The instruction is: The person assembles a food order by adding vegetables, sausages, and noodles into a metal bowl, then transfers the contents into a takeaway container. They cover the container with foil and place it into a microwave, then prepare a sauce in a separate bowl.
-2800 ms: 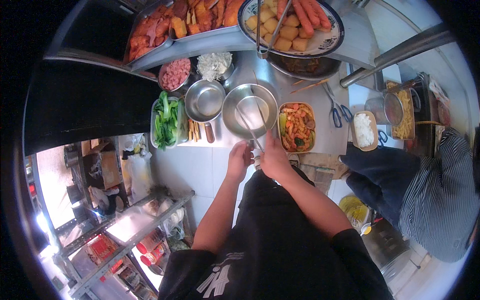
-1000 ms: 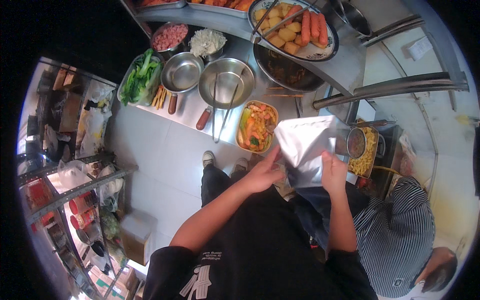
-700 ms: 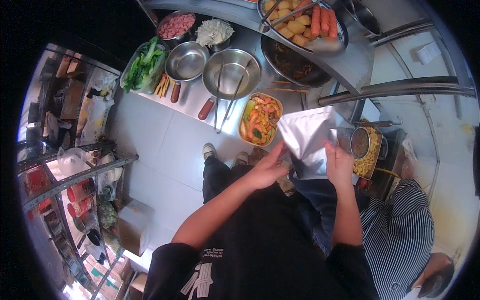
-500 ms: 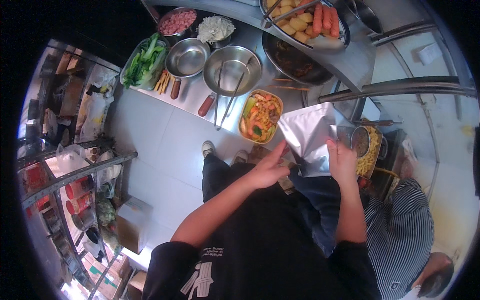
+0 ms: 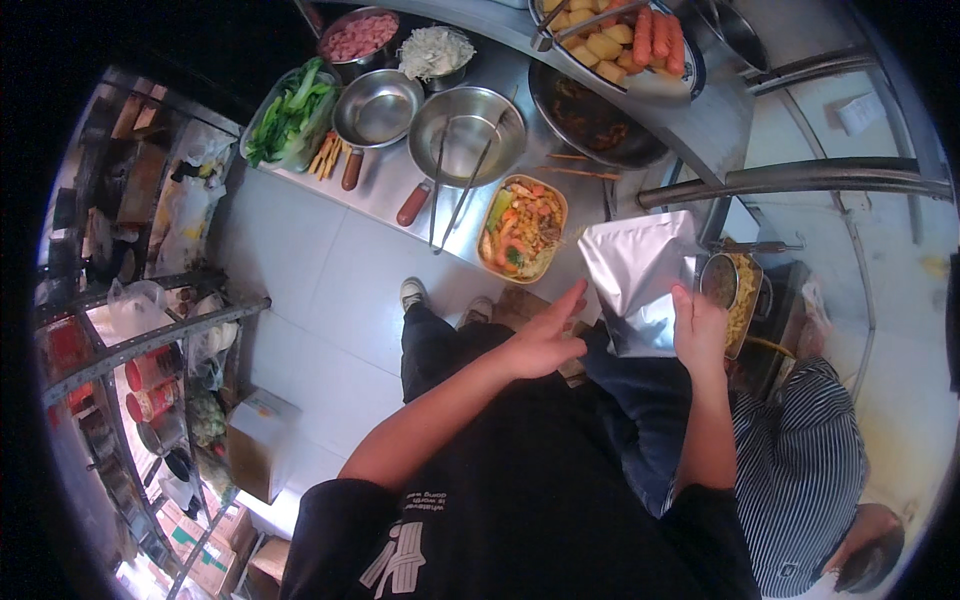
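My right hand (image 5: 702, 325) grips a silver foil pouch (image 5: 640, 275) by its right side, the thumb lying on its front. The pouch hangs in the air between me and the steel counter (image 5: 390, 205). To its left, my left hand (image 5: 550, 335) is open, its fingers stretched toward the pouch without touching it. At the counter's front edge, just beyond that hand, sits a rectangular takeaway container (image 5: 522, 230) filled with mixed food, including shrimp and green vegetables.
Two steel pans (image 5: 466, 138) with wooden handles stand on the counter, tongs resting in the larger. Around them are a tub of leafy greens (image 5: 292, 115), a bowl of pink meat (image 5: 358, 45) and a dark wok (image 5: 590, 115). Another person in a striped shirt (image 5: 800, 470) is close at right. Shelving (image 5: 150, 350) lines the left.
The foil pouch has moved a little to the right with my right hand. My left hand has come off its edge, and a gap now shows between them.
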### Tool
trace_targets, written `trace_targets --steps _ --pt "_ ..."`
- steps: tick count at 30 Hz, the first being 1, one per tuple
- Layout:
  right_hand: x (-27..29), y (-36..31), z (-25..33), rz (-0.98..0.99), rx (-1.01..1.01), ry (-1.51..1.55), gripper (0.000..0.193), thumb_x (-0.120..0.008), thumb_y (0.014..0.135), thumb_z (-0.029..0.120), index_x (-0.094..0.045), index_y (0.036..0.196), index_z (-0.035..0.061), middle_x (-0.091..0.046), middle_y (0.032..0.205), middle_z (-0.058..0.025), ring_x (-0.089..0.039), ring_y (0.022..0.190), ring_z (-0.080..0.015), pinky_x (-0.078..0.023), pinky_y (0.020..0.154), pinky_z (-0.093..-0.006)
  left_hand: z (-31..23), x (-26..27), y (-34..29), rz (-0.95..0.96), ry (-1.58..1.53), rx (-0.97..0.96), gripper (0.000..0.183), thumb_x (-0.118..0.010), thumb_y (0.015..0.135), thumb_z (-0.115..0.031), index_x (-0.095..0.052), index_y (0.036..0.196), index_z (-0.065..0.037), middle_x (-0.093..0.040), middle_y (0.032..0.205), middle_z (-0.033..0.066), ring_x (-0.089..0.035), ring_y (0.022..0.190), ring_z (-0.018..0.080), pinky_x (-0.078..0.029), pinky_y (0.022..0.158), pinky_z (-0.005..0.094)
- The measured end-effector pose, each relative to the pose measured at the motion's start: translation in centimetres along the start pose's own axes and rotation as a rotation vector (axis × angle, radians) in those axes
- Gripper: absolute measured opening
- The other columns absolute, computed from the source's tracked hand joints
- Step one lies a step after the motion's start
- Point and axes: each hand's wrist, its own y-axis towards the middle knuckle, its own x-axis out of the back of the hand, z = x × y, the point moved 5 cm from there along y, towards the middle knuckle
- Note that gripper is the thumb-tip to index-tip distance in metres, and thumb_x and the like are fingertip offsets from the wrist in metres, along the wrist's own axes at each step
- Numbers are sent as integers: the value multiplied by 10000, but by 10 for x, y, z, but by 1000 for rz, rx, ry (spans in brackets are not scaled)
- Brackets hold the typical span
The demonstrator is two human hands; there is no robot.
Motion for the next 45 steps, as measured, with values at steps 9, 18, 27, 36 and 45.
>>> trace_targets --steps 9,18,27,36,45 --pt "-22 10 25 -52 18 160 365 -578 1034 311 -696 883 1 -648 755 -253 -637 718 -478 -491 622 -516 2 20 -16 -44 -69 -76 988 -558 857 19 8 1657 -105 -172 1697 173 -207 1562 321 -260 1230 452" --pt "-39 36 43 -80 61 123 381 -566 1039 295 -677 840 -10 -635 730 -254 -636 699 -471 -489 623 -513 -7 49 0 -159 -83 -34 1010 -641 862 -96 -15 1654 -79 -256 1664 203 -280 1540 297 -311 1189 420" --pt "-44 42 42 -96 -5 172 398 -577 1035 300 -669 823 -24 -629 729 -264 -640 696 -460 -487 620 -496 -28 60 27 -131 58 -314 996 -650 859 -39 -45 1650 -55 -258 1656 189 -229 1553 287 -275 1216 419" --pt "-39 39 26 -81 -69 128 376 -567 1035 308 -697 887 -12 -657 753 -259 -652 725 -471 -501 637 -511 -22 58 35 -191 -2 -92 975 -662 858 -93 -86 1643 -52 -278 1646 194 -281 1529 314 -323 1193 414" --pt "-26 16 9 -105 -195 178 418 -567 1038 324 -672 835 -27 -630 722 -264 -637 673 -458 -485 619 -501 -22 44 34 -87 126 -45 967 -678 858 -124 -116 1643 -65 -272 1648 221 -297 1525 330 -319 1198 426"
